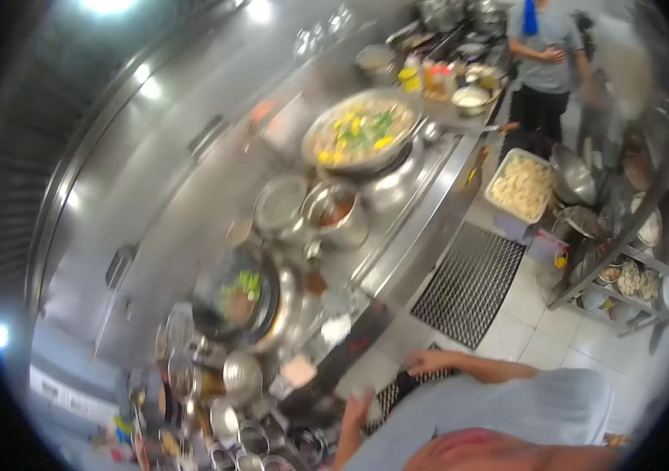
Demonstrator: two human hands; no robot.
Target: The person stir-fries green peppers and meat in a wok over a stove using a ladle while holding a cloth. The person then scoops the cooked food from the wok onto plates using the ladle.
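Fingers (415, 360) well apart from wok (213, 310)

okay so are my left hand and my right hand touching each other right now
Apart. The head view shows it: a gap separates the left hand from the right hand, with dark floor matting visible between them.

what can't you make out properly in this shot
All in the head view:
- Left hand: motion blur smears its exact grip.
- Right hand: blurred too, so I can't tell whether it holds anything small.
- Dark wok: green pieces show, but blur hides what the other food is.
- Co-worker: head cut off by the top edge.
- Labels on the bottles: too small and blurred to read.
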